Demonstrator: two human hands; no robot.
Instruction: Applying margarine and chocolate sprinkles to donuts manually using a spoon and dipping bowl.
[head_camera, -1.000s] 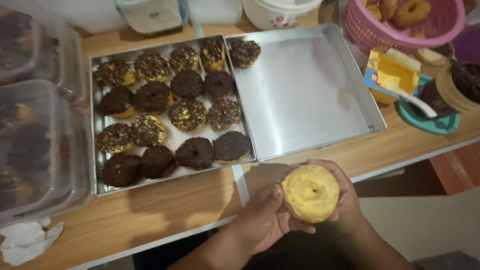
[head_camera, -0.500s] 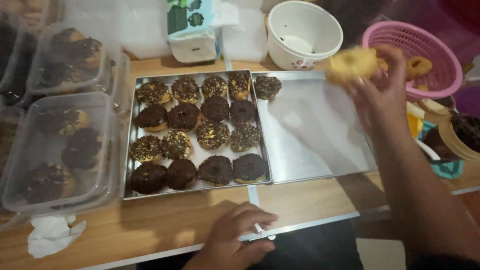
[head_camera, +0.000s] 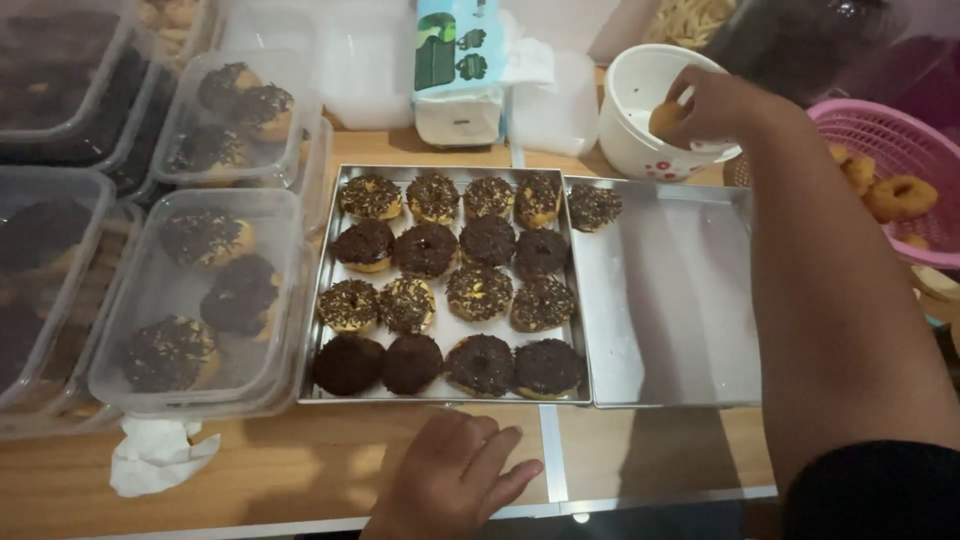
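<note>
My right hand (head_camera: 712, 104) reaches to the back right and holds a plain yellow donut (head_camera: 667, 118) inside the mouth of a white bowl (head_camera: 640, 130). My left hand (head_camera: 452, 482) rests flat on the wooden table's front edge, fingers apart, holding nothing. Just beyond it lies a metal tray (head_camera: 455, 385) filled with several chocolate-topped donuts (head_camera: 480, 295). A second metal tray (head_camera: 672, 300) sits to the right of it, with one topped donut (head_camera: 594, 207) in its far left corner.
Clear plastic boxes (head_camera: 190, 300) with topped donuts are stacked at the left. A pink basket (head_camera: 885, 150) of plain donuts stands at the right. A tissue pack (head_camera: 458, 70) sits at the back, and a crumpled tissue (head_camera: 155, 455) lies at the front left.
My right hand carried the plain donut from in front of me up and right, then into the white bowl. My left hand let go of it and settled on the table edge.
</note>
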